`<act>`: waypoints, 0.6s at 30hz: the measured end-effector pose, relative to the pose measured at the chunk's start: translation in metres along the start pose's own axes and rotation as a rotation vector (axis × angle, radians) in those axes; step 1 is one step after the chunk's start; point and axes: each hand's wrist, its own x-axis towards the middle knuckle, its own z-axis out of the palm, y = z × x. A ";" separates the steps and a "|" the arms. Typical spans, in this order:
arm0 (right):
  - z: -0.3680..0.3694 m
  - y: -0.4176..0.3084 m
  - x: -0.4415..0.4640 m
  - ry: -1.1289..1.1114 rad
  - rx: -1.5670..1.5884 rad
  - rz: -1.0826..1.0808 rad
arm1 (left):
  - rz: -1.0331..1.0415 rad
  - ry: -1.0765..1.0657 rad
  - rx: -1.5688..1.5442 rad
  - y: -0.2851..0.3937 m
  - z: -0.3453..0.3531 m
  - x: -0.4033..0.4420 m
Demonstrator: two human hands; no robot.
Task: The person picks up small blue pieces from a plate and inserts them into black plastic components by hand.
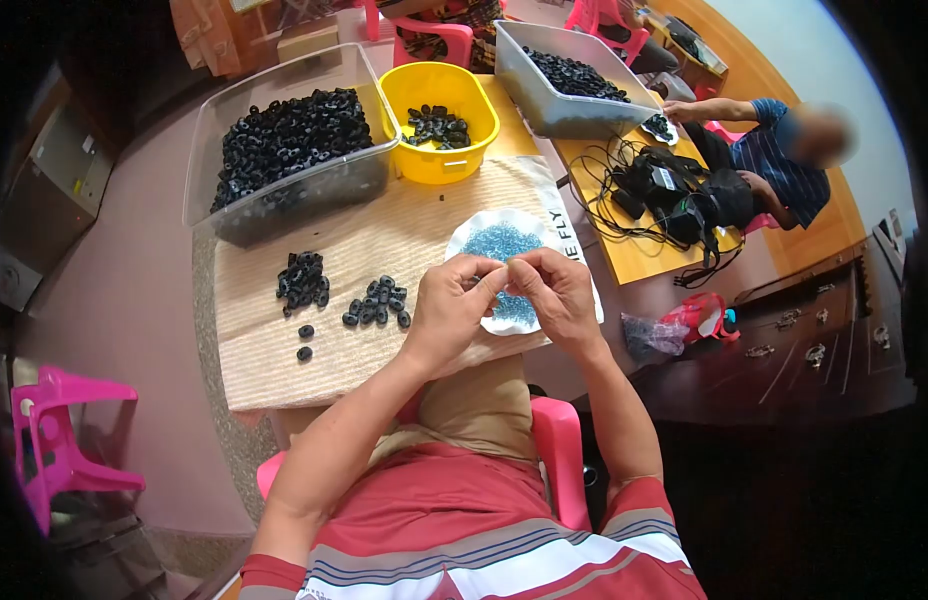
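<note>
My left hand (454, 305) and my right hand (556, 295) meet fingertip to fingertip, both pinched closed. Whatever sits between the fingers is too small or hidden to name. Below them lies a white scalloped plate (511, 214) holding many tiny blue translucent pieces (499, 241), partly covered by the hands. Left of my left hand is a cluster of small black oval parts (377, 303). A denser pile of black parts (302, 278) lies further left, with two single parts (305, 353) in front of it.
A clear bin (369, 172) full of black parts, a yellow basin (442, 168) and another clear bin (584, 118) stand at the back. To the right, a person (774, 160) sits by a table with a black bag (664, 180) and cables. Pink stool (69, 430) at left.
</note>
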 end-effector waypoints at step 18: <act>0.009 -0.001 -0.005 0.024 0.083 0.028 | 0.399 0.136 0.328 -0.008 0.004 -0.002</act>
